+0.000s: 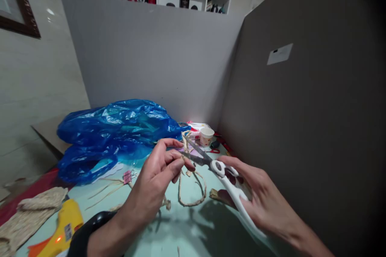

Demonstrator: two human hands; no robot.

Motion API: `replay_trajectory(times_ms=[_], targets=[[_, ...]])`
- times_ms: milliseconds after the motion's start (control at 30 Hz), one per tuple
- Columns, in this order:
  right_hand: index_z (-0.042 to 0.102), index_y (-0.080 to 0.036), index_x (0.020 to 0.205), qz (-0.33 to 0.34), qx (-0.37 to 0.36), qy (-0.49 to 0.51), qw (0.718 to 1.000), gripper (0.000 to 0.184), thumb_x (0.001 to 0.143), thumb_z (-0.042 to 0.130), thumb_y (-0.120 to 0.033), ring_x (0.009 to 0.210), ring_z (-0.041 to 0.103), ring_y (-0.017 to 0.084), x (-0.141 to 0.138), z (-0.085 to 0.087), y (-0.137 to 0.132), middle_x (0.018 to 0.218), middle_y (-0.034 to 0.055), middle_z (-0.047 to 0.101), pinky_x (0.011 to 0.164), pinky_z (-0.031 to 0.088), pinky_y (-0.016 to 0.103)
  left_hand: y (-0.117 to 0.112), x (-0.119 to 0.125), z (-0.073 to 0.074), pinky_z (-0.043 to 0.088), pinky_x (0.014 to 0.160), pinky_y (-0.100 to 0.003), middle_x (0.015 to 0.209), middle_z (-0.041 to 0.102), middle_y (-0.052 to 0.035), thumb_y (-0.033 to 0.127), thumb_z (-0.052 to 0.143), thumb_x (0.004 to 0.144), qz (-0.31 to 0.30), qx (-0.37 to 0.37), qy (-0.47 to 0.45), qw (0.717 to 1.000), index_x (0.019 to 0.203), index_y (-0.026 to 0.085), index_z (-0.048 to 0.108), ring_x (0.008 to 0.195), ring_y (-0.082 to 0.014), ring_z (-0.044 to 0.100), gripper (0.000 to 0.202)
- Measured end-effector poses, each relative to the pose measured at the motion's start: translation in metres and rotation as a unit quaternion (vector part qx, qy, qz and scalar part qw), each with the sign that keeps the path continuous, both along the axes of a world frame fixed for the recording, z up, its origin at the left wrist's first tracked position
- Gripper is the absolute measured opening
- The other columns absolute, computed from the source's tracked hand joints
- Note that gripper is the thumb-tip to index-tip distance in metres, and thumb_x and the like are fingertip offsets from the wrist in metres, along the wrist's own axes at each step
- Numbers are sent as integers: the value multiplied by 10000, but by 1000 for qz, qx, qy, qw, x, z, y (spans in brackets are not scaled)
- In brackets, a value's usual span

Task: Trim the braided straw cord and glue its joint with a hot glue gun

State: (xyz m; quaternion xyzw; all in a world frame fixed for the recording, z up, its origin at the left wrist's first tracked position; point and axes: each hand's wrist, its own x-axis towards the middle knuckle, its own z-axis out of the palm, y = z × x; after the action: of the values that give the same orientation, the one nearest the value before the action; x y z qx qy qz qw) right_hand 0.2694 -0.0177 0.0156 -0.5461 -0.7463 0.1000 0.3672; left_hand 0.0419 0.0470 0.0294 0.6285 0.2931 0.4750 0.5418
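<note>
My left hand [163,168] pinches a strand of pale twisted cord [192,204] between thumb and fingers. Part of the cord hangs below in a loop, and a short end sticks up above my fingertips. My right hand [256,192] is closed round the white handles of a pair of scissors [221,168]. Their metal blades are spread apart and reach to the cord beside my left fingertips. Whether the blades touch the cord I cannot tell. Under the scissors lies a short brownish piece [221,196], partly hidden by my right hand.
A large blue plastic bag [120,128] fills the back left. At the front left lie a yellow glue gun [68,223] with its light on and a woven piece [36,213]. A pink binder clip [127,176] holds strands. A paper cup [206,137] stands behind; grey partitions [157,56] enclose the table.
</note>
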Motion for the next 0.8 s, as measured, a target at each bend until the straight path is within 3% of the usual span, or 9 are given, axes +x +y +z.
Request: replay_trajectory(times_ms=[100,233,467,600,800], targets=[[583,-229,1234,4,9,-39,999,444,795,645,-202,849,660,206,2,-3,2,1077,60,697,745,511,302,1,-1,0,358,613,-218,735,652,47,271,585,942,-8,3,3,1000,1036,214,541,651,-110,451,118],[598,-216,1231,10,37,-66,997,446,786,616,-189,845,662,226,4,-7,4,1035,88,705,747,529,334,0,1,1,339,563,-208,680,568,58,220,599,880,1,-5,18,1000,910,196,588,609,-102,425,39],[607,-206,1240,6,108,-103,989,508,738,601,-126,750,628,205,5,-11,6,914,74,695,663,514,305,3,3,2,317,533,-206,653,592,43,224,651,768,32,-26,31,999,870,158,671,571,-92,423,123],[584,-190,1254,8,153,-124,980,545,719,570,-87,710,599,191,9,-16,8,880,68,672,629,489,296,3,2,3,306,526,-224,539,523,67,262,686,732,70,-32,26,997,875,137,735,525,-94,409,196],[553,-203,1284,0,201,-154,967,599,706,555,-46,701,585,185,13,-21,10,890,67,659,614,476,292,0,1,5,340,553,-236,487,514,64,289,706,710,103,-18,29,994,784,154,779,525,-110,455,171]])
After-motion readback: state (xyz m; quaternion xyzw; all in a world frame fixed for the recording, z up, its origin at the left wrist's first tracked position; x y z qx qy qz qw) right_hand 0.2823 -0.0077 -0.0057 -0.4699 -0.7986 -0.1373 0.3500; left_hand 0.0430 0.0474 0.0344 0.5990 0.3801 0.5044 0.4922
